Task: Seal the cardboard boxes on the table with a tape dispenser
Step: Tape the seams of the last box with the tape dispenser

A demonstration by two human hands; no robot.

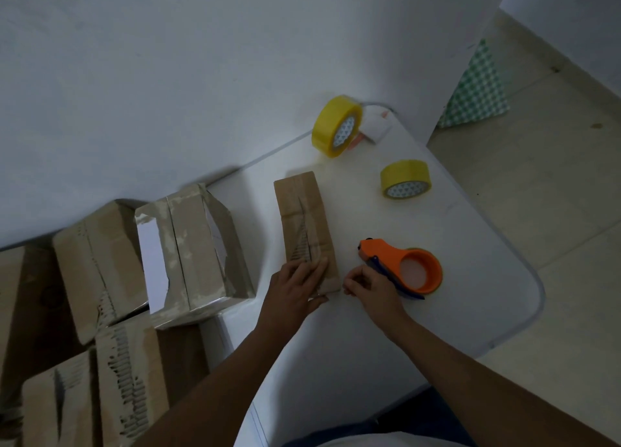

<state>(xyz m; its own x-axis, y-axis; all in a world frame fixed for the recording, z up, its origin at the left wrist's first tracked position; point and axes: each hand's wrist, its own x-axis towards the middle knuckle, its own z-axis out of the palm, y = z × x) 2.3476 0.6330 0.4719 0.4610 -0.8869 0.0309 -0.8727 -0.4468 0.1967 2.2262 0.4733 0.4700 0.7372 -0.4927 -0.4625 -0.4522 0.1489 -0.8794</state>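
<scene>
Both forearms come in from 6 o'clock. Left hand [295, 287] fingers flat, pressing the small box [307, 224] at table [470, 305] centre. Right hand [369, 283] fingers curled, pinching sth at the box corner, prob tape end, can't tell. Tape dispenser [408, 266] lies at 3 o'clock. Risk: box skids if the press slackens.

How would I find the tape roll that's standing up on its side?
Start at the white table and look toward its far corner by the wall. Two yellow rolls sit there; the standing tape roll is the farther one, tilted up on its edge. The other yellow roll lies flat, nearer the orange tape dispenser.
</scene>
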